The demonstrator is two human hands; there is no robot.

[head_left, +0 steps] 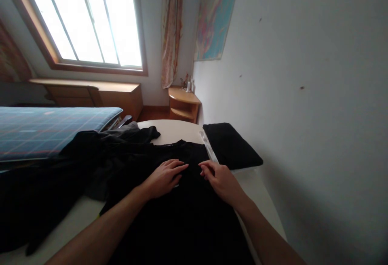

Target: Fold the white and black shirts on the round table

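Note:
A black T-shirt (188, 220) lies spread on the pale table, its neckline at the far end and its straight right side running toward me. My left hand (165, 177) rests on the upper part of the shirt, fingers stretched out and apart. Near the shirt's right side is my right hand (222, 181), its fingers curled in toward the thumb. Whether cloth is caught between those fingertips is too dark to make out. A small white spot shows beside my left thumb.
A folded black garment (232, 146) on clear plastic lies at the right, against the wall (318, 135). Dark clothes (75, 168) are heaped at the left, beside a blue plaid mattress (54, 127). The round table's pale rim (169, 127) shows beyond the shirt.

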